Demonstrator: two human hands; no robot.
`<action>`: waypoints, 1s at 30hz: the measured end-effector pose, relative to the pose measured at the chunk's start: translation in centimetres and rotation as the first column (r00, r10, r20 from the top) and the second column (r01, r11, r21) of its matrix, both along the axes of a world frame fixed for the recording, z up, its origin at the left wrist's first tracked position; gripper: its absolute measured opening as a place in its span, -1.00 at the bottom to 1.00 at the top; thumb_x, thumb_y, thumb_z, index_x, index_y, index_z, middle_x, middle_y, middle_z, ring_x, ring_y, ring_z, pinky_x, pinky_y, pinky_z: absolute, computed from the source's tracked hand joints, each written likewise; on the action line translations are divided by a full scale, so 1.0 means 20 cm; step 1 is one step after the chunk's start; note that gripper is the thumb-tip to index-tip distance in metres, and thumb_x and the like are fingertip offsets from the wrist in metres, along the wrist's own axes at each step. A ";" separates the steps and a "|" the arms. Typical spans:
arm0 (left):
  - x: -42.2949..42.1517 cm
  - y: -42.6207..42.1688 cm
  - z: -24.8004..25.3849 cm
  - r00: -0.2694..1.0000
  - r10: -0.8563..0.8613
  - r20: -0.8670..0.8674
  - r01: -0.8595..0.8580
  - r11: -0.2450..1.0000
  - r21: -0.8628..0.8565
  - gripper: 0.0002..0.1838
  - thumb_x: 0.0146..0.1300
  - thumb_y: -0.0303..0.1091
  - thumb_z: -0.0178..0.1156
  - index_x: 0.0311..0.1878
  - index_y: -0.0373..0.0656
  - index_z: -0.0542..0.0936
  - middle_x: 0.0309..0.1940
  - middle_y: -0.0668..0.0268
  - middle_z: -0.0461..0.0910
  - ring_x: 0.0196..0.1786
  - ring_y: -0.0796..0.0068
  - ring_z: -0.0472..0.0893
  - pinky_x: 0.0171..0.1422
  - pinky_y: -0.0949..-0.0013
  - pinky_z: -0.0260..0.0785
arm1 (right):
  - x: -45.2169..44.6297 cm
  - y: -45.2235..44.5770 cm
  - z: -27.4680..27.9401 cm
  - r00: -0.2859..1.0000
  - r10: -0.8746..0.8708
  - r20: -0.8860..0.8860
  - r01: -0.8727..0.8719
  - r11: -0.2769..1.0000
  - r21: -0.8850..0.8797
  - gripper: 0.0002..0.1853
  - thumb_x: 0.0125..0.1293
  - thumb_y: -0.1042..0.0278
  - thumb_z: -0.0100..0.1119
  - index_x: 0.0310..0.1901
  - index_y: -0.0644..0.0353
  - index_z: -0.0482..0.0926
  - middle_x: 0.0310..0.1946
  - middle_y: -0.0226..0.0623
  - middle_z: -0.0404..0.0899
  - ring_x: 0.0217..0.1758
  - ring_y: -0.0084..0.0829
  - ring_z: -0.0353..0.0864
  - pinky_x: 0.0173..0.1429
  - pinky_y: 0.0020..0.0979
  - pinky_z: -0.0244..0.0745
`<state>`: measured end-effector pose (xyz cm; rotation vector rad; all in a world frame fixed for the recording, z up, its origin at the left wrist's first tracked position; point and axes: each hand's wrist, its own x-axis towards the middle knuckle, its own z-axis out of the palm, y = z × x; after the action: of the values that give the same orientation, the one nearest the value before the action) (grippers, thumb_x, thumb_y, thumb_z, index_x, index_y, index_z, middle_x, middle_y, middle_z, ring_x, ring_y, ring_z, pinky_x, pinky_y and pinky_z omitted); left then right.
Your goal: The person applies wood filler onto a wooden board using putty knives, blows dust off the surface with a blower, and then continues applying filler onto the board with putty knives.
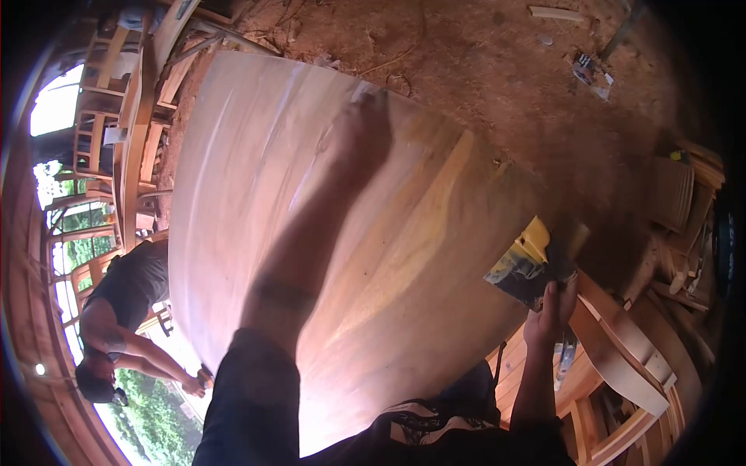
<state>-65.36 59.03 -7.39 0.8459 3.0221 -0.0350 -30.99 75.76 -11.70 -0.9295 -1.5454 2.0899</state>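
Head view: observing a broad wooden panel filling the centre, flat-looking, pale pinkish-brown, streaked lengthwise with whitish bands and a yellowish patch toward the right; reading its outline as bowed, perhaps through the wide lens. Finding the left hand stretched over the panel, close to its far edge; failing to tell, through blur, how far it is opening or whether it is holding anything. Finding the right hand by the panel's right edge, gripping a spreader plate with thumb on top, remaining fingers mostly hidden beneath; noting bright yellow at one part, dark, smudged material elsewhere. Recording smooth curved planks at lower right, rough reddish earth beyond the panel, and stacked lumber at far right, dim and partly indistinct. Noting another person at left, bending in dark clothing, hands near the panel's side around a small item too small to identify. Losing the near edge partly behind the dark shirt and sleeve, the lower surface to glare, the corners to black lens shading.
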 end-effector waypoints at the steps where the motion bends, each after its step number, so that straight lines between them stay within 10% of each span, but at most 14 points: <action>1: 0.12 0.03 -0.13 0.979 -0.063 -0.192 0.058 0.998 -0.027 -0.51 0.07 -0.59 0.02 0.14 -0.22 0.50 -0.05 -0.03 0.53 0.01 -0.06 0.53 0.04 0.05 0.43 | 0.01 -0.02 -0.01 1.000 -0.018 -0.011 0.018 1.000 0.005 -0.46 0.39 0.24 -0.04 0.29 0.42 0.20 0.18 -0.10 0.34 0.22 -0.38 0.35 0.34 -0.38 0.17; 2: 0.25 0.05 -0.19 0.917 -0.131 -0.378 0.115 0.991 -0.063 -0.59 0.14 -0.51 0.06 0.10 -0.24 0.50 -0.05 -0.03 0.50 0.01 -0.11 0.52 -0.02 0.01 0.44 | 0.01 -0.03 -0.01 0.999 -0.040 -0.024 0.041 0.999 0.012 -0.47 0.40 0.25 -0.05 0.28 0.42 0.20 0.18 -0.10 0.34 0.22 -0.38 0.35 0.33 -0.38 0.17; 7: 0.20 -0.07 0.18 0.962 -0.141 0.235 0.080 0.965 0.249 -0.48 0.01 -0.69 -0.08 0.10 -0.25 0.54 -0.09 -0.05 0.58 -0.04 0.00 0.58 0.12 0.09 0.41 | 0.01 -0.02 -0.02 0.999 -0.033 0.028 0.030 0.995 0.091 -0.48 0.41 0.23 -0.07 0.27 0.42 0.21 0.16 -0.10 0.34 0.19 -0.39 0.36 0.29 -0.39 0.20; 14: -0.47 -0.17 0.15 0.961 -0.035 0.273 0.068 0.992 -0.110 -0.57 0.07 -0.58 -0.02 0.02 -0.14 0.62 -0.19 0.04 0.66 -0.10 0.10 0.65 -0.01 0.18 0.49 | 0.00 -0.02 -0.02 1.000 -0.016 -0.007 0.016 0.999 0.039 -0.52 0.39 0.23 -0.06 0.22 0.40 0.24 0.12 -0.10 0.37 0.17 -0.38 0.37 0.28 -0.39 0.20; 15: -0.43 -0.14 0.13 0.950 0.021 0.311 -0.061 0.991 0.119 -0.65 0.13 -0.53 0.01 -0.03 -0.17 0.64 -0.27 0.02 0.67 -0.22 0.17 0.67 -0.21 0.21 0.47 | -0.01 -0.02 -0.01 1.000 -0.017 -0.022 0.018 0.999 0.039 -0.52 0.39 0.21 -0.04 0.21 0.38 0.24 0.10 -0.14 0.38 0.13 -0.42 0.37 0.24 -0.41 0.23; 22: -0.14 0.17 0.28 0.893 0.028 0.450 -0.066 0.996 0.067 -0.64 -0.05 -0.54 0.11 -0.16 -0.05 0.70 -0.25 0.06 0.66 -0.08 0.08 0.64 0.02 0.11 0.47 | -0.04 -0.03 0.01 0.999 -0.049 -0.020 0.050 0.997 0.054 -0.58 0.38 0.19 0.02 0.11 0.31 0.28 -0.24 -0.44 0.37 -0.27 -0.70 0.29 -0.15 -0.63 0.22; 30: 0.28 0.09 0.26 0.875 -0.218 0.432 0.183 0.976 0.121 -0.52 0.12 -0.65 0.00 0.07 0.02 0.61 -0.03 0.07 0.61 -0.01 0.09 0.58 0.14 0.12 0.39 | 0.01 -0.01 -0.02 1.000 -0.001 -0.003 0.001 1.000 0.018 -0.54 0.38 0.17 -0.01 0.14 0.36 0.28 0.00 -0.20 0.41 0.06 -0.46 0.39 0.20 -0.45 0.23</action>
<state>-59.79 60.89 -2.26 1.0102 2.5146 0.2426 -30.81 75.48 -12.10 -0.9200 -1.5593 2.0716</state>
